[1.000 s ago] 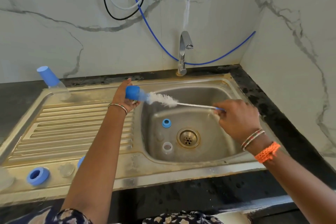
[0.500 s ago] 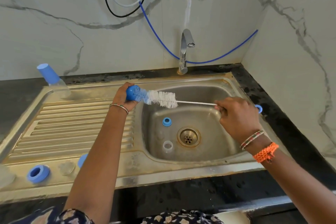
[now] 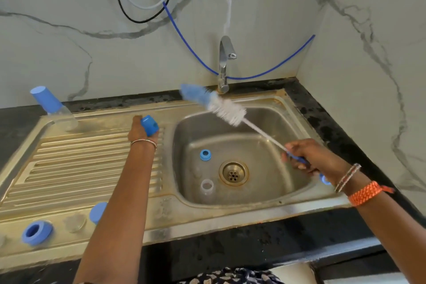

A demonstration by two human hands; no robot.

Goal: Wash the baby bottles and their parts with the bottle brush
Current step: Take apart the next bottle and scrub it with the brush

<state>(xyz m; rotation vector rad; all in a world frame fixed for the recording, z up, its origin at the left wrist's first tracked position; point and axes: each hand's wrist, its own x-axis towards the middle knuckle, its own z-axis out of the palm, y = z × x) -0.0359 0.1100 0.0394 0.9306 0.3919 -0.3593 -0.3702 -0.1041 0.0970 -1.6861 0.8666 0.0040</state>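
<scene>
My left hand holds a small blue bottle cap over the ribbed drainboard, just left of the basin. My right hand grips the blue handle of the bottle brush over the basin's right side. The brush points up and left, its white bristles and blue tip raised near the tap, apart from the cap. In the basin lie a blue collar ring and a clear ring beside the drain. A capped bottle leans at the drainboard's far left corner.
The steel sink sits in a black counter in a marble corner. The tap stands behind the basin, hoses hanging above. On the front left rim lie a blue ring, a clear teat and another blue cap.
The brush has come out of the blue cap and swung up toward the tap. My right hand pulled back and lower right. My left hand shifted slightly left, still holding the cap.
</scene>
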